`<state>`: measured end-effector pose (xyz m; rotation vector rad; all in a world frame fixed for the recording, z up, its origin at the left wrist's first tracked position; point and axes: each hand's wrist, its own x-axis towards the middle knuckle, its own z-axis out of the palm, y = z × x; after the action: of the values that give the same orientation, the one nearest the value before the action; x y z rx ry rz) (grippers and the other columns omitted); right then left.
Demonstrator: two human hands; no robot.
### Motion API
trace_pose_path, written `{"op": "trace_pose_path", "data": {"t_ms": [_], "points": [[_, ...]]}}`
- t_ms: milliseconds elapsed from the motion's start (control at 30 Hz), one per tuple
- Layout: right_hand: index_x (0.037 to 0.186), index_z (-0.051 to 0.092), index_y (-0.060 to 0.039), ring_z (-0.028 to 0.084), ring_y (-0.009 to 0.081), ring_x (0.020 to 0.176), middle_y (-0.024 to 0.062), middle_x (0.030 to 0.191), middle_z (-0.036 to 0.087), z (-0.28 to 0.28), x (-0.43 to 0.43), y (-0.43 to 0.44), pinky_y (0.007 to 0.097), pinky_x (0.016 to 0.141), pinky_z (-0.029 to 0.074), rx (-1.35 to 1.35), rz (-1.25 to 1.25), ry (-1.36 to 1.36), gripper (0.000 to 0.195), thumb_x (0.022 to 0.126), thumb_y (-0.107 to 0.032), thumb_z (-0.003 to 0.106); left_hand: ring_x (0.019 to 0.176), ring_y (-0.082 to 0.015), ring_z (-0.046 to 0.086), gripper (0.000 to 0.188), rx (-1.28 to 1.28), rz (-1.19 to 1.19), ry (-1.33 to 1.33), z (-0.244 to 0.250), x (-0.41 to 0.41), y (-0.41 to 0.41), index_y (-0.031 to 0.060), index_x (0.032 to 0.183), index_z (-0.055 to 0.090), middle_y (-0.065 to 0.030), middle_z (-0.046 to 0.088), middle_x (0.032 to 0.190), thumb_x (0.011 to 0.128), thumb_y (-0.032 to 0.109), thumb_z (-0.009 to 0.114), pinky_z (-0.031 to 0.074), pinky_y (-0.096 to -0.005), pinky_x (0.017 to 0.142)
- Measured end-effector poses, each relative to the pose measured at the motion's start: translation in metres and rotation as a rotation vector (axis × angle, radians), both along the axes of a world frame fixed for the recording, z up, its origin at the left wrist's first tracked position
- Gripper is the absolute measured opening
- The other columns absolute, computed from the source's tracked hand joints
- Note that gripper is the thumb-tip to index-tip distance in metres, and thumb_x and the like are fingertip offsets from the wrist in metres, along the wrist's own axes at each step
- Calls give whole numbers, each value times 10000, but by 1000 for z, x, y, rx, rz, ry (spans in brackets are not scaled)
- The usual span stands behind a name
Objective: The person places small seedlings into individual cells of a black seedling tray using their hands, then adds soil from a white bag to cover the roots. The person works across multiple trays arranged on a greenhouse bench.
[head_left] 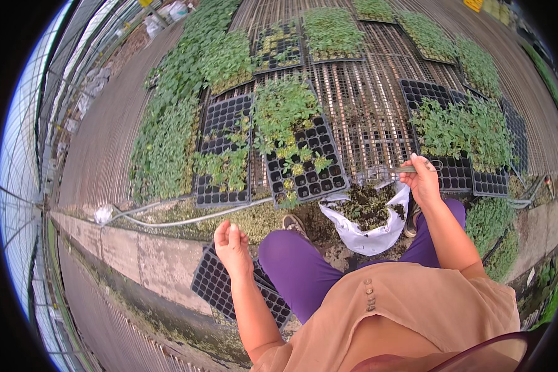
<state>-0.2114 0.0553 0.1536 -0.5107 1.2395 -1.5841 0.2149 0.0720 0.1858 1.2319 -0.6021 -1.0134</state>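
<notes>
My right hand [420,179] is raised over the far right rim of a white sack [367,237] that stands between my feet, holding dark soil [369,207] and plant debris. Pinched in its fingers is a slim metal hand tool [402,170] with a loop at the back; its exact kind is unclear. My left hand [232,244] hovers beside my left knee with loosely curled fingers and nothing visible in them. Below it lie black plug trays [235,290] with bare cells. Before me, a partly filled seedling tray [307,158] holds leafy seedlings [286,104] mainly in its far part.
A slatted bench [367,93] carries several more seedling trays [332,32]. Left of the sack lies another sparse tray [223,153]; to the right are seedlings [465,125] over black trays. A pale hose [190,221] runs along the bench edge, near a concrete kerb [158,265].
</notes>
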Motion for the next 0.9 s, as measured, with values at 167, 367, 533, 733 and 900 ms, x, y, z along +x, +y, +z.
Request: {"op": "trace_pose_path", "data": {"t_ms": [167, 367, 533, 733, 900], "points": [[698, 525, -55, 562, 103, 623, 24, 662, 579, -9, -14, -47, 236, 528, 414, 76, 34, 411, 366, 953, -308, 456, 853, -133, 565, 301, -5, -316, -78, 8, -57, -109, 39, 1185, 478, -51, 567, 1017, 898, 104, 543, 497, -257, 708], [988, 655, -100, 601, 350, 817, 167, 963, 619, -71, -18, -137, 393, 717, 493, 75, 365, 1321, 283, 743, -39, 528, 982, -221, 549, 311, 36, -478, 193, -18, -125, -267, 45, 1207, 457, -81, 535, 1135, 905, 94, 514, 494, -362, 834], [1146, 562, -125, 481, 318, 1105, 141, 1212, 499, -121, -21, -208, 418, 920, 392, 234, 446, 1684, 444, 728, 15, 511, 1065, -262, 515, 335, 79, -376, 344, -56, -159, -386, 32, 1253, 391, -136, 486, 1193, 933, 115, 446, 463, -400, 914], [1188, 514, -116, 413, 312, 1188, 125, 1297, 444, -178, -41, -219, 441, 977, 302, 69, 334, 1727, 578, 626, -2, 589, 1294, -343, 299, 488, 133, -362, 418, -97, -177, -510, -14, 1382, 169, -204, 204, 1421, 958, 133, 361, 318, -450, 1055], [1170, 523, -127, 426, 317, 1162, 121, 1279, 451, -176, -48, -227, 443, 962, 307, 107, 381, 1702, 606, 583, -8, 613, 1302, -344, 291, 538, 229, -220, 383, -142, -213, -606, -8, 1412, 126, -199, 129, 1468, 948, 123, 365, 316, -437, 1053]]}}
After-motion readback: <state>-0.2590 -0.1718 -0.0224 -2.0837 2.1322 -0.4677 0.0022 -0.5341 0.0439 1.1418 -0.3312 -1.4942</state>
